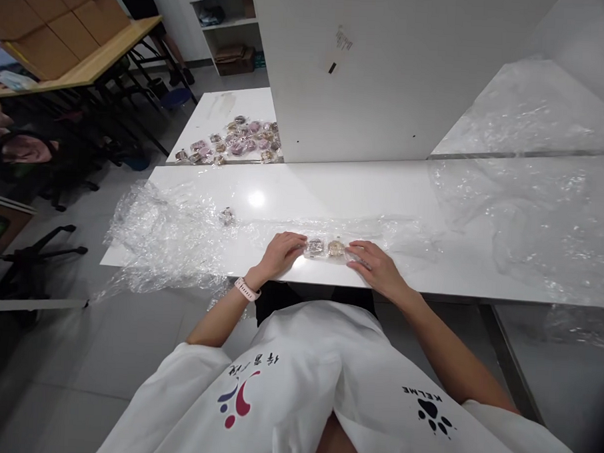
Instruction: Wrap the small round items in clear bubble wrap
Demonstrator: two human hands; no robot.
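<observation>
Two small round items lie side by side in clear plastic wrap on the white table near its front edge: a dark purplish one and a golden one. At the purplish item's left side, my left hand pinches the wrap, its fingers bent together. My right hand grips the wrap just right of the golden item, thumb below and fingers above. A strip of clear plastic film stretches behind both hands. Another small wrapped item sits farther left on the table.
Crumpled clear film covers the table's left end and hangs over the front edge. More film spreads over the right side. Several wrapped items lie on a white surface behind. A tall white panel rises at the back.
</observation>
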